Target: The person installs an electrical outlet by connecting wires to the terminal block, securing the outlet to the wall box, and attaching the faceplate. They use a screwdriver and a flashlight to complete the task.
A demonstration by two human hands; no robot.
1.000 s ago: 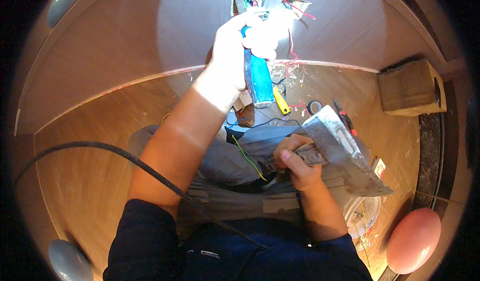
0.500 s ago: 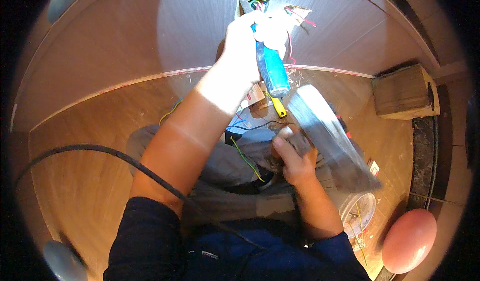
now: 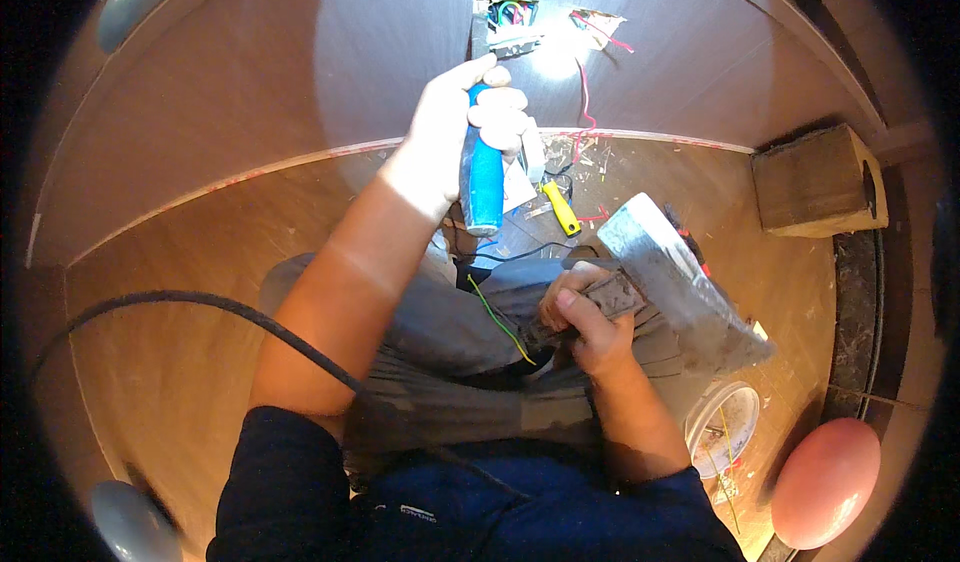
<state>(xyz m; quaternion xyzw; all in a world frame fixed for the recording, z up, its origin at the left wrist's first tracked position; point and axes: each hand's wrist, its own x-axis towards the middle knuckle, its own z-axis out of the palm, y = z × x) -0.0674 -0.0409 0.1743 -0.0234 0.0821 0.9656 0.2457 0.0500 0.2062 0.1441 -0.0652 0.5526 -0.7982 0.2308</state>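
My left hand (image 3: 475, 122) is closed around a blue-handled tool (image 3: 483, 187), raised in front of the wall panel. Bright light washes out its working end, just below a square cut-out (image 3: 508, 24) with several coloured wires in it. Over my lap, my right hand (image 3: 590, 312) grips the dark, worn handle of a plastering trowel (image 3: 680, 277). The trowel's wide grey metal plate slants to the right of that hand. A second cut-out (image 3: 597, 28) sits to the right of the first, with a red wire (image 3: 584, 97) hanging below it.
A yellow-handled tool (image 3: 561, 209) and debris lie on the floor near the wall. A red-handled tool is partly behind the trowel. On the right are a box-like block (image 3: 815, 182), a white bucket (image 3: 750, 417) and a pink rounded object (image 3: 826, 484). A black cable (image 3: 200, 300) arcs across my left arm.
My left hand has drawn back from the cut-out, down and slightly left, with the blue-handled tool. The trowel in my right hand has shifted slightly and shows less blur.
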